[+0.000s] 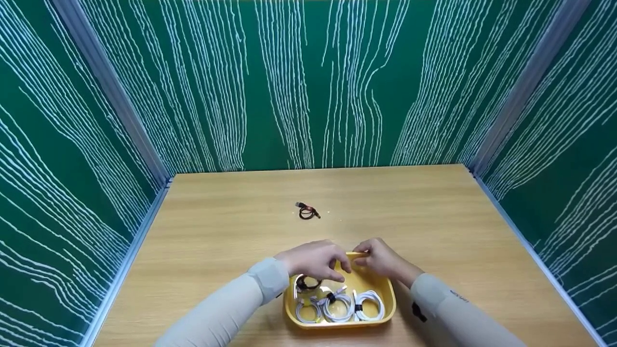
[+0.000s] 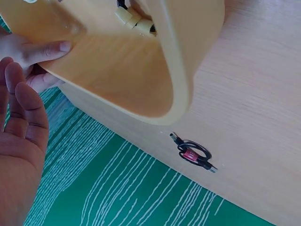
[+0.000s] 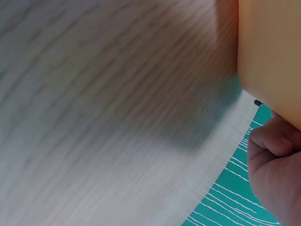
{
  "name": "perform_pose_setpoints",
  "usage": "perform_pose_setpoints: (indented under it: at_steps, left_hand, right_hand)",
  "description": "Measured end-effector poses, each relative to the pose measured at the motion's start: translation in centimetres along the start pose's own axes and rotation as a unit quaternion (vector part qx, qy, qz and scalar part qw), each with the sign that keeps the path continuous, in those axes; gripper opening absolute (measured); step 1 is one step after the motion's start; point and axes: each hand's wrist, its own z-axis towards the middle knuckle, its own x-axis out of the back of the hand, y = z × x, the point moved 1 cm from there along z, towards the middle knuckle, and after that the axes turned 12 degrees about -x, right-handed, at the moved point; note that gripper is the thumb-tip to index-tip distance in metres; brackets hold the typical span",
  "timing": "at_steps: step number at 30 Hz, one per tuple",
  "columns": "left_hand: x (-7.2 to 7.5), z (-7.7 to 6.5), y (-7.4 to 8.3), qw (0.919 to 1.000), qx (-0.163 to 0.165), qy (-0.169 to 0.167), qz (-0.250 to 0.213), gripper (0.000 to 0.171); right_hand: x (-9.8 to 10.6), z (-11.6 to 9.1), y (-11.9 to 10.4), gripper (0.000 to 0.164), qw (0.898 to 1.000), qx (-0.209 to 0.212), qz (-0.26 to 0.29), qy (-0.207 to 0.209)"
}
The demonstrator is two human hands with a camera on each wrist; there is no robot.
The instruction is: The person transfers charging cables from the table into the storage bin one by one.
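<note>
A yellow plastic bin [image 1: 340, 326] sits near the front of the table. My right hand [image 1: 383, 262] pinches its far rim; the left wrist view shows the thumb [image 2: 55, 50] inside the wall and fingers behind it. Over the bin's left part hovers my left hand [image 1: 315, 260], its fingers loosely bent with nothing between them. Several coiled cables lie in the bin: white ones with black straps, such as the right-hand white cable [image 1: 381, 308], and a dark cable [image 1: 308, 287] partly below my left hand. Beyond the bin, a black USB cable [image 1: 306, 217] with a red tie lies on the table.
The wooden table [image 1: 217, 217] is enclosed by green panels [image 1: 318, 96] with white wavy lines at the back and both sides. Grey metal posts [image 1: 118, 96] stand at the back corners, and metal edging runs along the table's sides.
</note>
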Motion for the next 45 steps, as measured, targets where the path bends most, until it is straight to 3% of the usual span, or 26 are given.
perform_pose_setpoints:
  at_steps: [7, 30, 45]
  left_hand:
    - [0.4, -0.3, -0.4, 0.9997, -0.008, 0.021, -0.005, 0.025]
    - [0.9, -0.7, -0.9, 0.9987, 0.012, 0.038, -0.031, 0.02]
    - [1.4, -1.2, -1.5, 0.9961, 0.027, 0.079, 0.028, 0.026]
  right_hand:
    - [0.1, 0.2, 0.1, 0.01, 1.0, 0.004, 0.003, 0.004]
    - [0.0, 0.2, 0.2, 0.009, 1.0, 0.01, 0.009, -0.003]
    - [-0.2, 0.3, 0.4, 0.012, 1.0, 0.011, 0.014, -0.009]
